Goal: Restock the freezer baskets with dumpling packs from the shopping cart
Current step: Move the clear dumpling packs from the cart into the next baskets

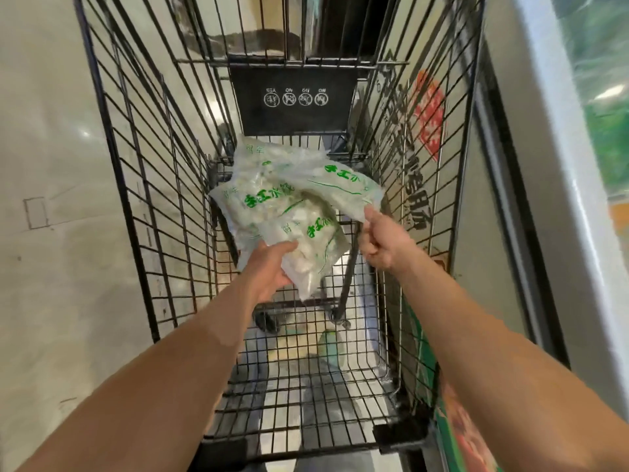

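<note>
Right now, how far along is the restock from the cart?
Done: cannot tell; the freezer baskets are out of view. In hand: the left hand grips the nearest clear plastic dumpling pack with green lettering, and the right hand pinches the corner of another pack. Left: at least one more pack lies in the black wire shopping cart; all need carrying to the freezer.

A black wire shopping cart [143, 185] stands on a pale, glossy floor [51, 165], close beside a freezer cabinet [561, 165] on its right. Clear dumpling packs [272, 199] with green print are heaped at the far end of its mesh bottom, against the black flap [292, 97] with white pictograms. The nearer mesh is bare wire.
</note>
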